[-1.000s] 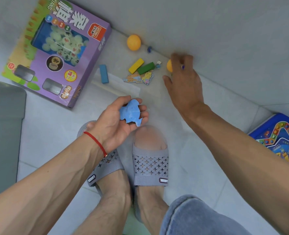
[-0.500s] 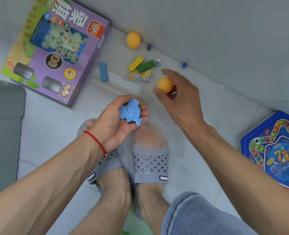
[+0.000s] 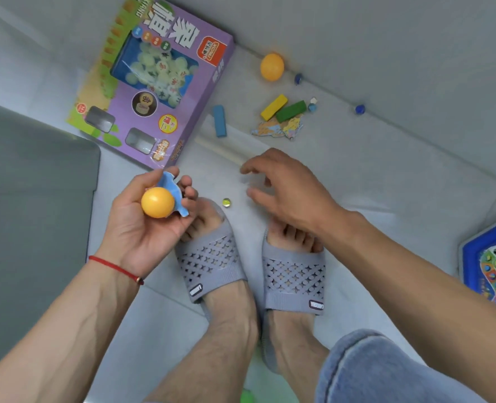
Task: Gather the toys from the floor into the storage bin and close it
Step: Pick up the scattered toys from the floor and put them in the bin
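Orange and light — the ball (image 3: 157,202) now sits in the left hand (image 3: 142,225), fingers (image 3: 189,196) curled round it and a blue piece (image 3: 173,193); half a second ago the right hand (image 3: 284,189) carried it. Smooth, apt to roll — cup it. The right hangs empty, fingers spread, over a marble (image 3: 226,202) on the floor.

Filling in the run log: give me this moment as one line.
left hand: holds orange ball and blue puzzle piece | right hand: open, holds nothing, above floor | second orange ball, blocks: on floor | bin: not in view
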Demonstrator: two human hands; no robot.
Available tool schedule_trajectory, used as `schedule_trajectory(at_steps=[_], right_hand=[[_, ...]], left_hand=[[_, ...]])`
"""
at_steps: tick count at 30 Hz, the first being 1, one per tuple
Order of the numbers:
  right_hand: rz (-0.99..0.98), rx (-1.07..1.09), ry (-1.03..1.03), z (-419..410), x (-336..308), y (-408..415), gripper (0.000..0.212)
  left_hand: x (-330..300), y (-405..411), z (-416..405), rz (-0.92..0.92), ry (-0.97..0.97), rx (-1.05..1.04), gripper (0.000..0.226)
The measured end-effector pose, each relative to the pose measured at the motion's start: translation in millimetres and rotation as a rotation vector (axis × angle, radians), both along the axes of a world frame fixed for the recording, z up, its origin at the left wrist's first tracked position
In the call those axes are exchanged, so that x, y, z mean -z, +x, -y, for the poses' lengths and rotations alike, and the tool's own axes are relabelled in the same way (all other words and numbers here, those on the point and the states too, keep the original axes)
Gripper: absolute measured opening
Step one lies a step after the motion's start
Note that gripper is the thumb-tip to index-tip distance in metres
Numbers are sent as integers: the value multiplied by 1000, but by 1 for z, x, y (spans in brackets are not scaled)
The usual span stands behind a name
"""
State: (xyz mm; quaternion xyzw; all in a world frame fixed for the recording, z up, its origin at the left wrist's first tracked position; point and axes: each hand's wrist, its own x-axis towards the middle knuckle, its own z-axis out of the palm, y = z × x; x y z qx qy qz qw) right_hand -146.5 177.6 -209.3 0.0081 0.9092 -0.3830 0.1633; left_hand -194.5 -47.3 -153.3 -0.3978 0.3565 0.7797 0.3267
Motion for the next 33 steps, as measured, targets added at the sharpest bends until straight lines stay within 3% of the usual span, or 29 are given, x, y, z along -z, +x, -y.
schedule_trajectory(at_steps=[3, 7, 10, 13, 15, 20, 24, 26, 28, 31, 33], right_hand=[[0, -237, 44, 27, 3, 0, 47], [-101, -302, 156, 50, 14, -5, 18], [-136, -149, 103, 47, 10, -6, 10], [-219, 220, -93, 35, -19, -6, 14], [-285, 336, -215, 33, -43, -7, 15], [-289, 179, -124, 32, -51, -7, 11], [-301, 219, -158, 16, -52, 1, 12], [-361, 426, -53, -12, -38, 4, 11], [-381, 542, 226, -56, -13, 1, 20], [-304, 443, 622, -113, 19, -2, 32], [-299, 370, 675, -128, 28, -3, 28]], left_hand=[[-2, 2, 4, 1, -5, -25, 19], [-4, 4, 1, 14, -12, -24, 22], [-3, 5, -4, 23, 13, 2, 26], [2, 6, -12, 28, 62, 65, 34], [4, 7, -20, 16, 113, 129, 39], [6, 11, -43, -16, 296, 168, 47], [10, 7, -47, -23, 271, 178, 49], [11, 5, -48, -10, 221, 197, 49], [10, 5, -49, -17, 191, 217, 49], [8, 6, -52, -22, 171, 231, 50], [5, 8, -52, -14, 158, 230, 51]])
